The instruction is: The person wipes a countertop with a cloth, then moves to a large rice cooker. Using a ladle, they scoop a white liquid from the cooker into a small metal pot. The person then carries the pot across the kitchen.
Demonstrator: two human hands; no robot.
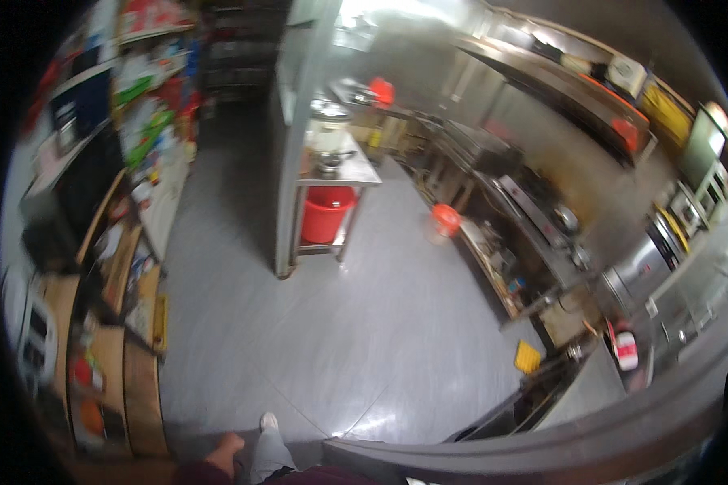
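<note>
Low in the picture, left of my leg in light grey trousers [272, 454] and a white shoe [269, 421], my left hand [235, 442] hangs at the end of a bare forearm below a dark red sleeve. It is small and blurred, so its fingers cannot be made out, and it touches nothing that I can see. My right hand is out of view. Before me lies a grey kitchen floor [291, 321]. Farther on, a steel table [364, 173] carries a large pot [329, 127], with a red bucket [329, 218] on its lower shelf.
Wooden shelves [141, 388] with packages line the left side. A partition post [288, 182] stands mid-view. Along the right run a stove counter [522, 212], an orange bucket [446, 219] on the floor, a yellow object [527, 357] and a steel worktop [588, 382]. A dark ledge [461, 454] crosses the lower right.
</note>
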